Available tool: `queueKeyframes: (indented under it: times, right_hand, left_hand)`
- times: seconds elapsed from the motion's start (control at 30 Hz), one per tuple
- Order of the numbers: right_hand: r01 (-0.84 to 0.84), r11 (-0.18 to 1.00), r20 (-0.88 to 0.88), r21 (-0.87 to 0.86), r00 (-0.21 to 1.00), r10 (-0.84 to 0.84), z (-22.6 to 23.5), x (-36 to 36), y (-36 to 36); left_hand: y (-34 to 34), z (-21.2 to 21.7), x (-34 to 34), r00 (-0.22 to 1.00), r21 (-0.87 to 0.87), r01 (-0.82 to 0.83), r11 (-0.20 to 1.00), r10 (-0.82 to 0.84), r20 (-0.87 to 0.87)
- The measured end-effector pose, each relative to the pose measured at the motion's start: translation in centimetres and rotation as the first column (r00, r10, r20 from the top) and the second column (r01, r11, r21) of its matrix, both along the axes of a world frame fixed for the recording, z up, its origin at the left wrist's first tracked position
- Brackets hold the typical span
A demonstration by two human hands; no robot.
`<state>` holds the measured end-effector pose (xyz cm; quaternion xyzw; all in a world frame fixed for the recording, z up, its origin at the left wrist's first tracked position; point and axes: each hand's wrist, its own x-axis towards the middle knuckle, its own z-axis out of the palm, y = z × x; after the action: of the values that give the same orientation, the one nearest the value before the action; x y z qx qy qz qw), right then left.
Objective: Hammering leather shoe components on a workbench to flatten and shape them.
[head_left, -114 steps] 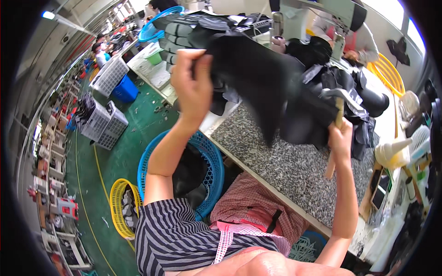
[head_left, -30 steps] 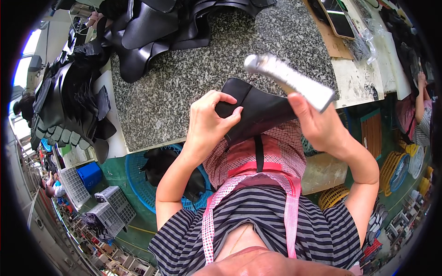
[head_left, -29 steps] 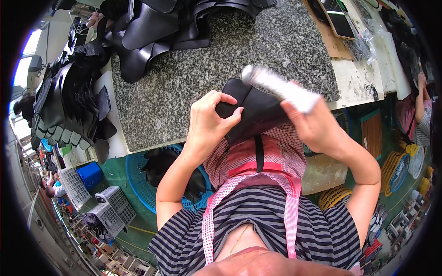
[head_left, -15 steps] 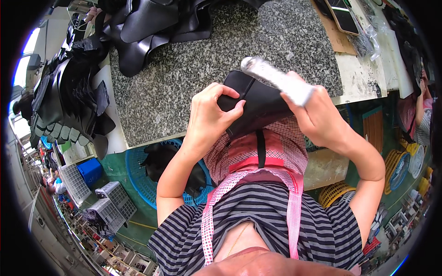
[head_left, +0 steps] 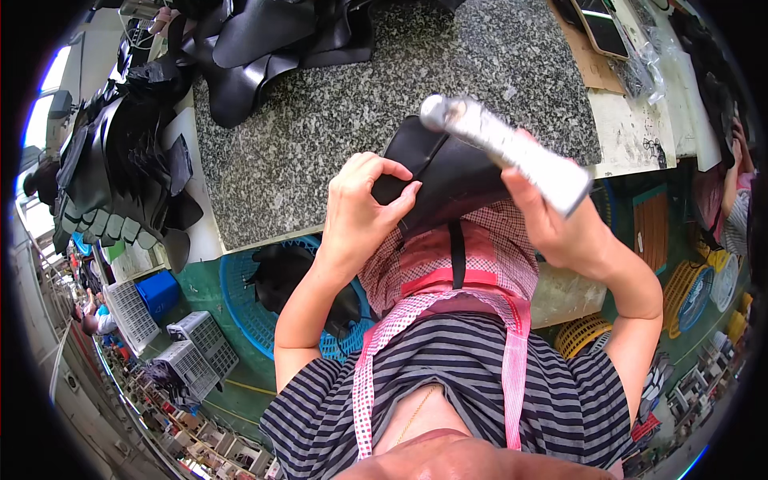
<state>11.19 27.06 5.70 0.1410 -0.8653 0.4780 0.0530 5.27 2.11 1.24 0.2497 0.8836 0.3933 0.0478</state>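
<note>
A black leather piece with a seam across it lies over the near edge of the speckled stone slab. My left hand is closed at its left side, thumb and forefinger pinching the edge by the seam. In my right hand is a hammer with a whitish, wrapped-looking handle, tilted and raised over the leather. Its rounded head points to the far left, above the piece and apart from it. The fingers under the handle are partly hidden.
Black leather pieces are heaped at the slab's far left, and another stack hangs off the left side. A phone lies at the far right. Below the table stand a blue basket and grey crates.
The hammer has swung slightly, its handle end moving right and nearer me, and it looks less blurred. My left hand keeps its pinch on the leather piece with little shift.
</note>
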Motion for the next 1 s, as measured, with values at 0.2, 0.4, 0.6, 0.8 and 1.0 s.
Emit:
queueKeyframes:
  times: [0.2, 0.4, 0.6, 0.8, 1.0]
  right_hand:
    - [-0.071, 0.993, 0.333, 0.094, 0.942, 0.036, -0.4, -0.7, 0.4]
    - [-0.128, 0.983, 0.331, 0.135, 0.940, 0.077, -1.1, 0.6, 0.5]
    - [0.164, 0.983, -0.105, 0.080, 0.982, -0.155, -1.4, -0.1, 2.6]
    - [0.110, 0.990, 0.326, 0.083, 0.936, -0.131, -3.1, 0.3, 3.4]
    - [0.106, 0.990, 0.322, 0.089, 0.938, -0.129, -2.9, 0.3, 3.4]
  left_hand:
    - [-0.1, -0.1, -0.4, 0.999, -0.038, 0.010, 0.999, -0.008, 0.036]
    - [1.0, 0.0, -0.2, 1.000, -0.045, 0.009, 0.999, -0.008, 0.019]
    - [5.5, -1.7, 0.2, 0.991, 0.061, -0.049, 0.997, 0.056, -0.118]
    - [5.6, -2.2, -0.5, 0.952, 0.085, 0.024, 0.996, 0.003, -0.305]
    - [5.6, -1.4, -0.6, 0.980, 0.083, -0.016, 0.996, 0.032, -0.196]
